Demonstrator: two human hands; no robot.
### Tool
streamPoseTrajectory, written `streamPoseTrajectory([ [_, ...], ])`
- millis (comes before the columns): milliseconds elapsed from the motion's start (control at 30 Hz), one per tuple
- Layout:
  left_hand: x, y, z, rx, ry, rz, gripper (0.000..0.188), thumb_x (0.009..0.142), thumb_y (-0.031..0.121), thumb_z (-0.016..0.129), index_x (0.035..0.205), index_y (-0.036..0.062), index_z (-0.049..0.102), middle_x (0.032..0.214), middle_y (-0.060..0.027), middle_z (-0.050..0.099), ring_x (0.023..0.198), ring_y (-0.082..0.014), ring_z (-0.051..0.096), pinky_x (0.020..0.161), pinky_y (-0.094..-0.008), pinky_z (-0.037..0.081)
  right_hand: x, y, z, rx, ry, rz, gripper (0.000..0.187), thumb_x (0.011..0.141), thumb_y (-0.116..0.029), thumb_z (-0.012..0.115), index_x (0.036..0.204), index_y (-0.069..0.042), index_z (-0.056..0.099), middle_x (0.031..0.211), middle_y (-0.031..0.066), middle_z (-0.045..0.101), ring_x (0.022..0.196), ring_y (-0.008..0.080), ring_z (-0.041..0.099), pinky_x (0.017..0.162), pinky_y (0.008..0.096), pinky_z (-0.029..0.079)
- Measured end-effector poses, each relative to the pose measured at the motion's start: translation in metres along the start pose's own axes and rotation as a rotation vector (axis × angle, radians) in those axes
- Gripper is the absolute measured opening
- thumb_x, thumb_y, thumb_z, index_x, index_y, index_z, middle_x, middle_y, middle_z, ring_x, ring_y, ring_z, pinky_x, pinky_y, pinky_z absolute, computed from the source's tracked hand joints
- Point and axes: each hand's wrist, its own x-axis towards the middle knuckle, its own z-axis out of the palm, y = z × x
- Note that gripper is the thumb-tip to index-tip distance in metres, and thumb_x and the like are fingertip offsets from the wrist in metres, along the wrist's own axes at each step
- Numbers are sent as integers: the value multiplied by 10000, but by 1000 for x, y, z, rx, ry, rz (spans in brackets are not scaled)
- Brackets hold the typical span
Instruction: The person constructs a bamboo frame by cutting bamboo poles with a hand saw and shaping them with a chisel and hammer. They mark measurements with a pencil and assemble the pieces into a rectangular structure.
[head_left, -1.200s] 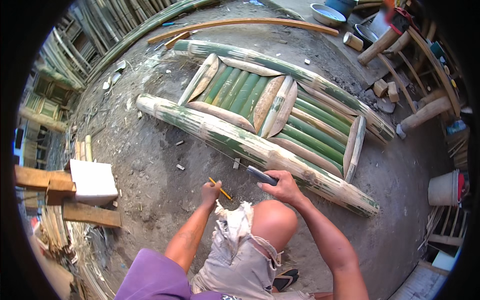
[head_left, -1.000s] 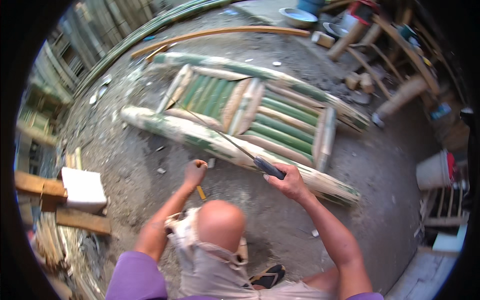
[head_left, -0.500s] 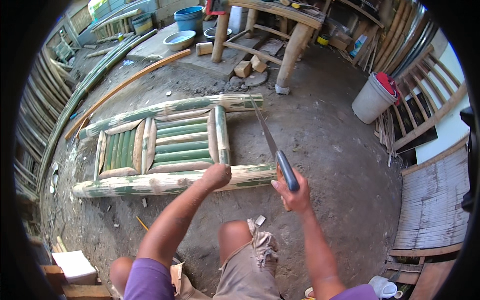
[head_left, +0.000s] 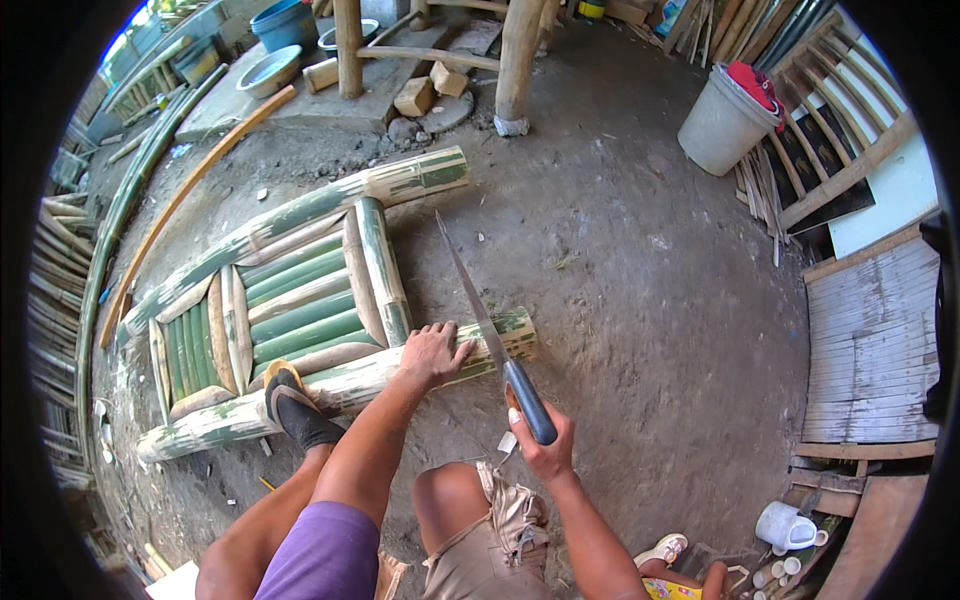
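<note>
A bamboo frame with two thick side poles and green slatted panels lies on the dirt ground in front of me. My left hand rests on top of the near bamboo pole, fingers spread, close to its right end. Gripped in my right hand is the dark handle of a handsaw. Its blade slants away to the upper left, crossing over the near pole just right of my left hand; whether the teeth touch the bamboo I cannot tell. My shod left foot presses on the same pole.
A grey bucket with red cloth stands at the back right beside a slatted wooden rack. Bamboo poles and an orange-brown strip lie left. Another person's foot and a white jug are lower right.
My left hand has opened from a fist and lies spread on the pole, farther right. My left foot has come onto the pole. The saw has come lower and left, over the pole's end.
</note>
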Motion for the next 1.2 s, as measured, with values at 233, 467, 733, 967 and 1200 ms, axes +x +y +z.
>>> streamPoseTrajectory([
  [233, 7, 7, -16, 8, -116, -75, 702, 971, 635, 393, 1108, -16, 615, 1065, -241, 681, 1056, -385, 645, 947, -466, 476, -1, 19, 15, -79, -39, 41, 310, 881, -257, 702, 721, -36, 554, 537, 63, 484, 461, 147, 483, 459, 343, 381],
  [467, 11, 1, -11, -17, -99, -32, 715, 975, 634, 375, 1075, -32, 616, 1035, -253, 682, 1047, -389, 652, 936, -465, 482, -82, -29, -30, -98, -48, 75, 252, 842, -192, 731, 717, -43, 571, 561, 72, 548, 488, 158, 568, 481, 323, 428],
  [733, 12, 1, -11, 25, -100, -40, 708, 976, 632, 376, 1071, -24, 625, 1026, -248, 684, 1029, -384, 661, 928, -463, 491, 42, -6, 44, -37, -25, 34, 282, 884, -218, 697, 711, -35, 569, 543, 93, 529, 468, 191, 535, 480, 351, 421],
  [967, 12, -2, -3, -4, -10, 7, 637, 980, 596, 403, 1016, -9, 598, 947, -257, 667, 957, -414, 656, 873, -488, 500, -82, -19, -19, -56, -6, 23, 214, 869, -190, 691, 757, -28, 605, 556, 107, 552, 504, 223, 607, 491, 351, 447],
  [1200, 11, -1, -5, 36, -103, -31, 678, 982, 609, 393, 1059, -24, 625, 1013, -248, 681, 1011, -391, 662, 917, -460, 495, 19, 34, 39, -12, -9, -3, 216, 875, -196, 689, 756, -39, 602, 575, 103, 558, 506, 223, 576, 504, 364, 448],
])
